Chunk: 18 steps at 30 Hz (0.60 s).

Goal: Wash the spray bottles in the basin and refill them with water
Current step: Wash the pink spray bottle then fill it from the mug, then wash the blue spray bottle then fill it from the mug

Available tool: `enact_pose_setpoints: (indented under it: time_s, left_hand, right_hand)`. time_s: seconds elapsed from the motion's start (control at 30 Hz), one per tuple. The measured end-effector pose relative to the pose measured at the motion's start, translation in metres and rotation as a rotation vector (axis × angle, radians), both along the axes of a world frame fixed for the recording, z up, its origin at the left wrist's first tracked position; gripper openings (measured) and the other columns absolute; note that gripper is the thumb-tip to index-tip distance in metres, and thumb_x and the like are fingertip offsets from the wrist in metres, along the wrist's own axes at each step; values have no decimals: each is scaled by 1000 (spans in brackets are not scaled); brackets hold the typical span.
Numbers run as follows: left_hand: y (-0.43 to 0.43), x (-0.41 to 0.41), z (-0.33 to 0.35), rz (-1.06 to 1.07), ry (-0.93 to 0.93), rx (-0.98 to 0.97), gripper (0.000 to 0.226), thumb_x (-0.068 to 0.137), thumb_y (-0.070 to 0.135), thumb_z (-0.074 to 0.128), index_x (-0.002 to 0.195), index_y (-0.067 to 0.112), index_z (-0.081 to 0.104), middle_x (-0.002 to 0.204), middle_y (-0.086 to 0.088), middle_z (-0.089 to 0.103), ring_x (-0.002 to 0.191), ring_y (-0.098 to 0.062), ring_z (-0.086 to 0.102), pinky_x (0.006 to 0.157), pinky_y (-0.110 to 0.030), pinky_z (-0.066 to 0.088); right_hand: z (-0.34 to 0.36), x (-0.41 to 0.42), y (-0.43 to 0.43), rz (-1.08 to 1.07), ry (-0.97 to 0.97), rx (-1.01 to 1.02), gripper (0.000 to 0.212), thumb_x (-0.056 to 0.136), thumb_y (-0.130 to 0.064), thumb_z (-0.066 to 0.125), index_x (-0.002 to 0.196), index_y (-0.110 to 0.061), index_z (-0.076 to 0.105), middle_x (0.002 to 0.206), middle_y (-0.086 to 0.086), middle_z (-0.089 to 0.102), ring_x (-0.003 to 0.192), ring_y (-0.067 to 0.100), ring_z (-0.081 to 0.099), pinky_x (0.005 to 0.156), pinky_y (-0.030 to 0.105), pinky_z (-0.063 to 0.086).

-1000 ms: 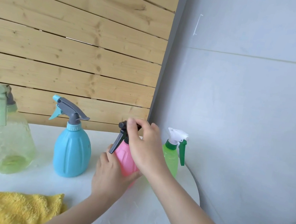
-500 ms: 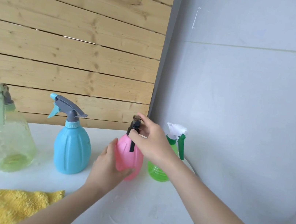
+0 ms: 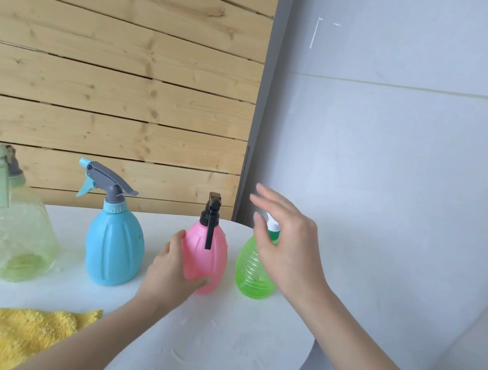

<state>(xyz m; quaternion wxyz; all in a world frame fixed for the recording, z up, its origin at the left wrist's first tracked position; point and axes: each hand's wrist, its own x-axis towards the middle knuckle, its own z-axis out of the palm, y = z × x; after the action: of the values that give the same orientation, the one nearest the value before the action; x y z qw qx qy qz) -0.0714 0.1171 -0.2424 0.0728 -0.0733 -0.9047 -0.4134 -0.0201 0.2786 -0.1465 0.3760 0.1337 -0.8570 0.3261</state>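
Fetching bottles for washing, seemingly: my left hand (image 3: 171, 269) grips the pink bottle (image 3: 212, 262); my right hand (image 3: 285, 248), spread and empty, must next clasp the green bottle (image 3: 249, 276) to its right.

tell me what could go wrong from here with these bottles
The open right hand hovers just in front of the green bottle; a clumsy reach could knock it off the table. The left hand holds the pink bottle only low on one side, so it might tip.

No legible text, number or sign is visible. The pink spray bottle (image 3: 216, 263) bears no readable label.
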Motion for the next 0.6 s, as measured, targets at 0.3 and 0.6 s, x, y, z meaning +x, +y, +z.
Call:
enact_pose_setpoints:
  time_s: [0.3, 0.6]
  left_hand:
    - [-58, 25, 38, 272, 383, 32, 23, 83, 25, 70, 93, 19, 50, 81, 8, 54, 72, -13, 54, 61, -33, 41]
    - [-117, -1, 28, 390, 179, 33, 88, 64, 47, 82, 130, 2, 43, 127, -12, 47, 123, -29, 43, 88, -37, 42]
  right_hand:
    - [24, -6, -66, 204, -199, -12, 31, 92, -6, 53, 119, -14, 67, 128, -6, 62, 91, -8, 56, 91, 6, 37]
    - [35, -53, -147, 211, -385, 244, 45, 95, -18, 50, 140, -19, 45, 134, 5, 57, 125, 21, 49, 103, 34, 39]
